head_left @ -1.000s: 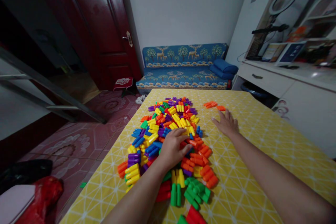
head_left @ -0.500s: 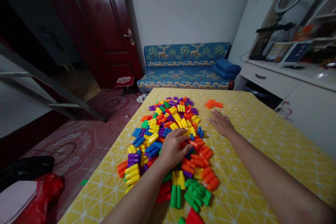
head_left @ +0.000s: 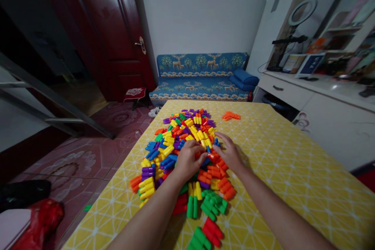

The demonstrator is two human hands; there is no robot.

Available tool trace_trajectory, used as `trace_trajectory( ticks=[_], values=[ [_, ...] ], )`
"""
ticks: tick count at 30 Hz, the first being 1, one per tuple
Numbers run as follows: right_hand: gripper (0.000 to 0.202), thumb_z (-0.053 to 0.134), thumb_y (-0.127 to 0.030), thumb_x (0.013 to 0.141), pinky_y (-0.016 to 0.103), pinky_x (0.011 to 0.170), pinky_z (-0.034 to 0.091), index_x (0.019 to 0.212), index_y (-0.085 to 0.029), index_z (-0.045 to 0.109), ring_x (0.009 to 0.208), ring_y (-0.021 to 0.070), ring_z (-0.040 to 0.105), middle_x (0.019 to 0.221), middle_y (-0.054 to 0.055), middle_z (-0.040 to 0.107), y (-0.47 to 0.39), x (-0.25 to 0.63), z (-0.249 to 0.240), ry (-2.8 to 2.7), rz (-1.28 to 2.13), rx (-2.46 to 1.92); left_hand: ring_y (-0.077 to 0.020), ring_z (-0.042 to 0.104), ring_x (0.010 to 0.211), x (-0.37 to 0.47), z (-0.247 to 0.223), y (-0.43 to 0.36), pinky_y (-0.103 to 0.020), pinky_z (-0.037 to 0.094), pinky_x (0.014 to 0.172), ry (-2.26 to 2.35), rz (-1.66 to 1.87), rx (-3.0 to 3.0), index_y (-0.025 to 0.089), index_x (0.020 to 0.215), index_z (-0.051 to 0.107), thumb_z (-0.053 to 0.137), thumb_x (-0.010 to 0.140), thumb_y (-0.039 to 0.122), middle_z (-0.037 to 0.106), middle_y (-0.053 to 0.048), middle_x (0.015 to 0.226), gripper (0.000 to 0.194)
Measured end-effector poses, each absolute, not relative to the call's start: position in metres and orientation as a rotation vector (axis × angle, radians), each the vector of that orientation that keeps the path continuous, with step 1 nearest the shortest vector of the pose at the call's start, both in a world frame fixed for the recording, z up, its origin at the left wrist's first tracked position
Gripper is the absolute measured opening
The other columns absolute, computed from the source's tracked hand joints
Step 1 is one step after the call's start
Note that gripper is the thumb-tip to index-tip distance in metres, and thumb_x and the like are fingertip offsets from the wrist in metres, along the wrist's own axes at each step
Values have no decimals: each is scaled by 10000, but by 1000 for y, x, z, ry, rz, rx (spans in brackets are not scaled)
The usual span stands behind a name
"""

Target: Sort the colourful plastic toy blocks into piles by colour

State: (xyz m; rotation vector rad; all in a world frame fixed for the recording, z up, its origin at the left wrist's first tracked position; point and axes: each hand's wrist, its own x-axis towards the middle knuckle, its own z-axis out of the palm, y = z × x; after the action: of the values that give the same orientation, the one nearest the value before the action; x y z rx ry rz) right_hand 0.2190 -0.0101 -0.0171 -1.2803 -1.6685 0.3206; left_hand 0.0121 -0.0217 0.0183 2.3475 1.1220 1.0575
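A long heap of colored plastic blocks (head_left: 168, 150) in yellow, blue, purple, orange, green and red lies on the yellow patterned table (head_left: 272, 164). Over the middle of the heap is my left hand (head_left: 189, 160), its fingers curled down around an orange-red piece that is mostly hidden. My right hand (head_left: 230, 154) is at the heap's right edge, fingers apart, beside orange blocks (head_left: 215, 170) and touching or just above them. Green blocks (head_left: 213, 203) and a red block (head_left: 213, 231) lie nearer to me. A few orange blocks (head_left: 231, 115) sit apart at the far side.
Beyond the table stands a blue patterned sofa (head_left: 199, 84). A white cabinet (head_left: 331, 113) is on the right, holding a ring light (head_left: 303, 11). To the left are a metal ladder (head_left: 58, 97), a dark red door (head_left: 108, 27) and a small stool (head_left: 134, 93).
My right hand has moved left and nearer, from beside the separate orange blocks to the heap's edge. The left hand stays over the heap. The view has shifted slightly.
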Motion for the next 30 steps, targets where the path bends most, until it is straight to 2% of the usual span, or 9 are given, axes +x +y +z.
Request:
trace_trajectory(
  ticks=[3, 6, 10, 13, 16, 18, 23, 28, 30],
  values=[
    [489, 588, -290, 828, 422, 1085, 396, 1313, -230, 550, 1259, 238, 520, 1339, 84, 584, 3, 203, 1, -1844, 235, -1327, -227, 587, 958, 13, 18, -23, -367, 485, 870, 1181, 1121, 2320, 189, 880, 699, 608, 875, 270, 646, -70, 924, 121],
    [615, 644, -281, 784, 447, 1046, 417, 1376, -208, 494, 1242, 283, 531, 1364, 120, 558, 15, 184, 19, -1984, 269, -1555, -237, 575, 989, 12, 14, -21, -386, 485, 893, 1245, 1194, 2293, 190, 939, 663, 629, 834, 222, 621, -75, 974, 114],
    [609, 646, -184, 764, 442, 1018, 424, 1357, -230, 519, 1219, 294, 537, 1299, 119, 597, 20, 162, 27, -2097, 303, -1680, -254, 530, 1142, 12, 8, -18, -423, 454, 1000, 1258, 1344, 2253, 191, 1154, 566, 614, 794, 150, 552, -106, 1178, 365],
    [541, 597, -82, 748, 423, 1003, 436, 1263, -246, 595, 1188, 271, 549, 1218, 93, 636, 21, 155, 21, -2078, 297, -1557, -262, 456, 1265, 12, 7, -18, -447, 399, 1080, 1252, 1395, 2260, 196, 1296, 471, 568, 792, 110, 479, -127, 1321, 520],
    [486, 578, -45, 721, 395, 993, 456, 1166, -231, 644, 1122, 238, 597, 1156, 73, 667, 23, 154, 13, -1950, 432, -1414, -283, 396, 1331, 11, 8, -19, -476, 356, 1123, 1269, 1370, 2254, 188, 1347, 424, 586, 744, 101, 428, -140, 1392, 630],
    [426, 568, -84, 751, 364, 953, 487, 1148, -219, 642, 1055, 212, 634, 1124, 64, 684, 21, 156, 12, -1874, 502, -1352, -288, 376, 1351, 11, 8, -20, -481, 350, 1131, 1256, 1349, 2247, 186, 1363, 407, 593, 722, 97, 415, -142, 1411, 673],
    [302, 612, -323, 803, 323, 803, 530, 1075, -194, 634, 890, 196, 662, 992, 44, 706, 3, 178, 21, -1547, 674, -1187, -283, 391, 1356, 10, 5, -19, -481, 380, 1113, 1229, 1311, 2239, 222, 1377, 419, 581, 741, 91, 422, -126, 1434, 669],
    [357, 628, -475, 787, 262, 627, 500, 999, -187, 616, 749, 178, 627, 862, 29, 682, -16, 242, 13, -1305, 576, -1326, -285, 457, 1304, 9, 2, -18, -466, 429, 1072, 1250, 1252, 2222, 205, 1236, 571, 590, 767, 111, 454, -123, 1398, 479],
    [336, 619, -504, 776, 250, 582, 479, 913, -198, 620, 691, 169, 609, 780, 14, 665, -22, 273, 2, -1315, 514, -1462, -279, 478, 1286, 10, 3, -18, -457, 436, 1067, 1251, 1241, 2209, 194, 1206, 594, 586, 775, 108, 466, -124, 1382, 440]
  ],
)
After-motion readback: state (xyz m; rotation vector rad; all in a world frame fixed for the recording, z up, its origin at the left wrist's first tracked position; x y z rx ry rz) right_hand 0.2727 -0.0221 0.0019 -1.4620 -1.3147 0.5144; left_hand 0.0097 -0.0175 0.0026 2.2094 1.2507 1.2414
